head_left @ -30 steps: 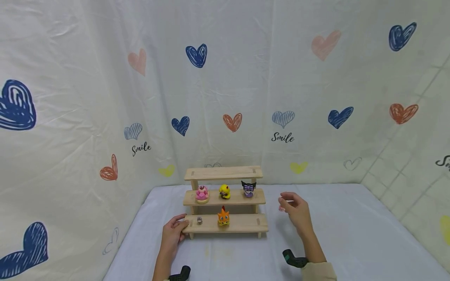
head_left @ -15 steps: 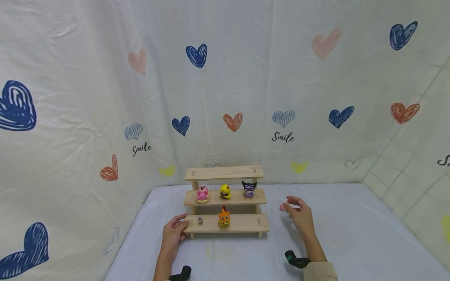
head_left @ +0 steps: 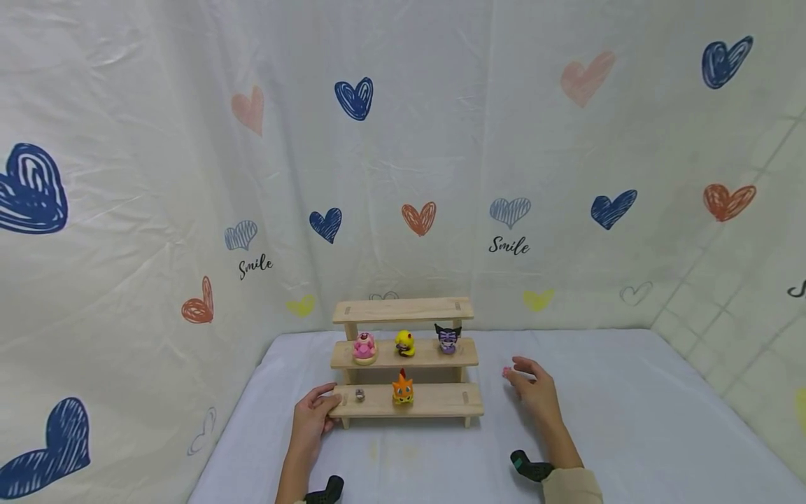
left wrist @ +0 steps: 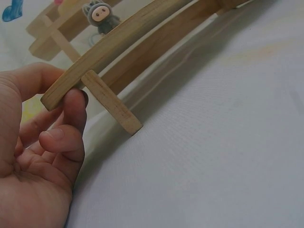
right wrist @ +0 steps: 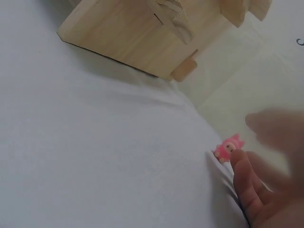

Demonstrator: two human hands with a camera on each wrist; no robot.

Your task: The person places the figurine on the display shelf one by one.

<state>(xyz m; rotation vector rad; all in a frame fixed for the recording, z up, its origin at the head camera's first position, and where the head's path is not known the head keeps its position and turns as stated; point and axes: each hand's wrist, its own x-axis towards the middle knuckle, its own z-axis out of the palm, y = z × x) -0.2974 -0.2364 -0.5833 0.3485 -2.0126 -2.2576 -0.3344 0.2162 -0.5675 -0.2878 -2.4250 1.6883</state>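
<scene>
A three-tier wooden display shelf (head_left: 434, 402) stands on the white-covered table. My left hand (head_left: 310, 414) pinches the left end of its lowest tier, thumb and fingers on either face of the board in the left wrist view. To the right of the shelf sits a tiny pink figurine (right wrist: 229, 148) with pointed ears, upright on the cloth. My right hand (head_left: 538, 397) is beside it, one fingertip right at its side while another finger stays raised and apart. On the lowest tier are a small grey hooded figurine (left wrist: 102, 18) and an orange-yellow figurine (head_left: 403, 389).
The middle tier carries a pink figurine (head_left: 364, 348), a yellow figurine (head_left: 405, 344) and a purple-black figurine (head_left: 448, 339). A white curtain (head_left: 453, 147) printed with hearts hangs behind the table (head_left: 630, 420).
My right hand has drawn back slightly to the right and its fingers have loosened from the small pink figurine, which now sits on the cloth. The left hand keeps its hold on the shelf.
</scene>
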